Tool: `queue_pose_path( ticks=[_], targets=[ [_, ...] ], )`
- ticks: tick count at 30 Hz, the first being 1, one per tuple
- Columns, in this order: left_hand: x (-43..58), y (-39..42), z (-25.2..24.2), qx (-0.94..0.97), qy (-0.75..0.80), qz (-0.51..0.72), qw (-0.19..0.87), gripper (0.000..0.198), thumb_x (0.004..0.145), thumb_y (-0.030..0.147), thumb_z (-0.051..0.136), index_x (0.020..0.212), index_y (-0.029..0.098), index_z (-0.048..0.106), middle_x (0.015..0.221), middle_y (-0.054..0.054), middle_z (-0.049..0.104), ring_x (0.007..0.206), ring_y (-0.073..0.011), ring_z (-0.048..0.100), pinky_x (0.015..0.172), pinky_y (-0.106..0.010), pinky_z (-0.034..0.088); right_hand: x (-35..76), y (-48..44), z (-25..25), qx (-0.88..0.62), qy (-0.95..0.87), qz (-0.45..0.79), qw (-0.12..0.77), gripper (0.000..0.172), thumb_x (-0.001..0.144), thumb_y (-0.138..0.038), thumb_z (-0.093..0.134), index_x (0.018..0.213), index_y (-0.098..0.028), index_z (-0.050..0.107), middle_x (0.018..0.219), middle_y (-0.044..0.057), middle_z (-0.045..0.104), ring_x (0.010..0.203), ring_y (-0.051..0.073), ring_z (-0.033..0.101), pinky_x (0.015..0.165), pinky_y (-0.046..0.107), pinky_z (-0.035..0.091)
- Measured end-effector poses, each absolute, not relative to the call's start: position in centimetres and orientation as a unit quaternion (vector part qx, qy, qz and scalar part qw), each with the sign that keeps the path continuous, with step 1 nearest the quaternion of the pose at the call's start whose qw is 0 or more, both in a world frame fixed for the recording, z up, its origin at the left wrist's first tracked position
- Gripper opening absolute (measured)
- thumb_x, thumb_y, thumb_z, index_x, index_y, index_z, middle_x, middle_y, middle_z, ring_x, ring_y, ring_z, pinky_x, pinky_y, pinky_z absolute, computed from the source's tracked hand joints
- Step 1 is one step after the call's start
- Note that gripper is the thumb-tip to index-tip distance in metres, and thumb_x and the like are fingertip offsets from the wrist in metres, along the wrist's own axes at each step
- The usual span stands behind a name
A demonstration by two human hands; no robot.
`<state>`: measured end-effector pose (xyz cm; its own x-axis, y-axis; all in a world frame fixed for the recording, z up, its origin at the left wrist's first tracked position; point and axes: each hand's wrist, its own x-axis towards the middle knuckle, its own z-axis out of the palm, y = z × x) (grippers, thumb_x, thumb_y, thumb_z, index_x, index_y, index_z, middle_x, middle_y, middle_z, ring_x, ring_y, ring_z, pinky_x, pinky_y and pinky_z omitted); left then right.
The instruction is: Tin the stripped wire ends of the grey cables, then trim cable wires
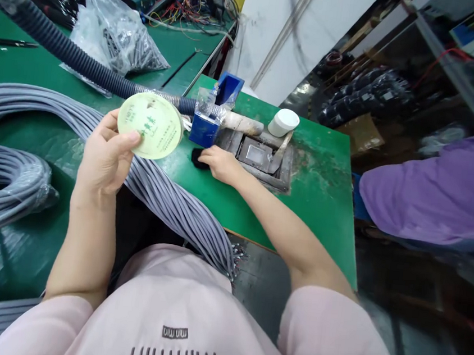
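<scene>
Round lid (150,125) pinched in left hand (106,155); right hand (220,163) touching black piece (199,158).

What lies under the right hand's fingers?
A small black object on the green table, beside the blue box. The right hand covers part of it, so its shape is unclear.

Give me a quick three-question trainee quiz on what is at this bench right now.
1. True or false: the left hand holds the round pale-green container up off the green table.
2. Which thing does the right hand touch? A) white cap B) small black object C) grey cable bundle
3. What colour is the co-worker's sleeve at the right edge?

Key: 1 true; 2 B; 3 purple.
</scene>
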<state>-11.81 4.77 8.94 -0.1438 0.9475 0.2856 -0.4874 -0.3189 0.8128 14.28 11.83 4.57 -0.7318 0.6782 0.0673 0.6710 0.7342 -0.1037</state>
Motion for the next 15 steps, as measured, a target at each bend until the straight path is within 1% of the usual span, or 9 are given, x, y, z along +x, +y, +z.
queue_pose_path(
  ticks=[2, 3, 4, 6, 8, 9, 11, 13, 15],
  targets=[
    [-12.2, 4.7, 9.0, 0.41, 0.276, 0.711, 0.5, 0.041, 0.055, 0.022, 0.082, 0.093, 0.022, 0.065, 0.098, -0.003, 0.07, 0.113, -0.0279, 0.06, 0.099, -0.04, 0.049, 16.6, 10.5, 5.0, -0.331, -0.942, 0.053, 0.019, 0.04, 0.077, -0.002, 0.04, 0.098, -0.013, 0.073, 0.103, 0.013, 0.069, 0.092, 0.023, 0.056, 0.081, 0.036, 0.047],
    [-12.3, 4.7, 9.1, 0.409, 0.272, 0.716, 0.496, 0.04, 0.055, 0.021, 0.082, 0.092, 0.022, 0.066, 0.097, -0.003, 0.07, 0.113, -0.0274, 0.06, 0.101, -0.04, 0.049, 17.8, 10.0, 5.5, -0.317, -0.946, 0.063, 0.017, 0.04, 0.075, -0.002, 0.041, 0.096, -0.014, 0.073, 0.099, 0.011, 0.07, 0.09, 0.023, 0.057, 0.081, 0.036, 0.047],
    [-12.4, 4.7, 9.1, 0.408, 0.269, 0.719, 0.494, 0.039, 0.056, 0.02, 0.082, 0.091, 0.022, 0.066, 0.096, -0.002, 0.07, 0.113, -0.027, 0.06, 0.102, -0.04, 0.048, 18.5, 9.8, 6.1, -0.309, -0.948, 0.07, 0.029, 0.041, 0.073, -0.002, 0.042, 0.095, -0.015, 0.074, 0.098, 0.01, 0.07, 0.09, 0.022, 0.058, 0.082, 0.035, 0.047],
    [-12.3, 4.8, 9.2, 0.407, 0.263, 0.722, 0.493, 0.037, 0.056, 0.02, 0.081, 0.091, 0.022, 0.067, 0.094, -0.002, 0.07, 0.112, -0.0263, 0.061, 0.102, -0.039, 0.047, 18.3, 10.5, 7.1, -0.315, -0.942, 0.072, 0.09, 0.046, 0.071, -0.001, 0.041, 0.1, -0.017, 0.073, 0.104, 0.007, 0.07, 0.096, 0.022, 0.058, 0.087, 0.036, 0.046],
    [-11.9, 4.7, 9.3, 0.411, 0.263, 0.719, 0.495, 0.037, 0.057, 0.02, 0.081, 0.09, 0.022, 0.067, 0.092, -0.002, 0.07, 0.112, -0.0264, 0.06, 0.102, -0.04, 0.047, 15.8, 12.2, 7.2, -0.33, -0.929, 0.071, 0.149, 0.049, 0.072, -0.001, 0.04, 0.106, -0.017, 0.071, 0.111, 0.006, 0.067, 0.102, 0.021, 0.057, 0.092, 0.036, 0.044],
    [-11.7, 4.7, 9.4, 0.416, 0.265, 0.715, 0.495, 0.037, 0.057, 0.02, 0.081, 0.091, 0.023, 0.067, 0.093, -0.002, 0.07, 0.113, -0.0267, 0.06, 0.102, -0.04, 0.047, 14.2, 13.0, 6.9, -0.334, -0.926, 0.077, 0.157, 0.048, 0.073, -0.001, 0.04, 0.107, -0.016, 0.07, 0.112, 0.007, 0.066, 0.103, 0.021, 0.057, 0.092, 0.035, 0.043],
    [-11.3, 4.6, 9.5, 0.432, 0.271, 0.707, 0.489, 0.035, 0.058, 0.022, 0.08, 0.09, 0.023, 0.066, 0.095, -0.002, 0.07, 0.114, -0.0275, 0.059, 0.102, -0.041, 0.047, 11.2, 13.9, 5.7, -0.336, -0.929, 0.095, 0.125, 0.044, 0.074, -0.001, 0.04, 0.104, -0.013, 0.071, 0.108, 0.009, 0.066, 0.098, 0.021, 0.056, 0.087, 0.034, 0.043],
    [-11.0, 4.5, 9.4, 0.446, 0.276, 0.701, 0.483, 0.031, 0.06, 0.024, 0.079, 0.087, 0.022, 0.066, 0.098, -0.003, 0.07, 0.116, -0.0281, 0.058, 0.102, -0.042, 0.047, 10.1, 13.4, 4.3, -0.316, -0.939, 0.102, 0.084, 0.039, 0.076, -0.002, 0.042, 0.098, -0.015, 0.072, 0.104, 0.01, 0.064, 0.095, 0.022, 0.054, 0.083, 0.034, 0.043],
    [-10.9, 4.6, 9.2, 0.453, 0.278, 0.697, 0.481, 0.028, 0.061, 0.025, 0.078, 0.086, 0.023, 0.065, 0.099, -0.003, 0.07, 0.116, -0.0283, 0.058, 0.102, -0.043, 0.047, 11.0, 11.8, 3.1, -0.294, -0.947, 0.103, 0.077, 0.035, 0.079, -0.004, 0.043, 0.096, -0.017, 0.071, 0.102, 0.009, 0.063, 0.094, 0.022, 0.051, 0.083, 0.035, 0.042]
  ],
)
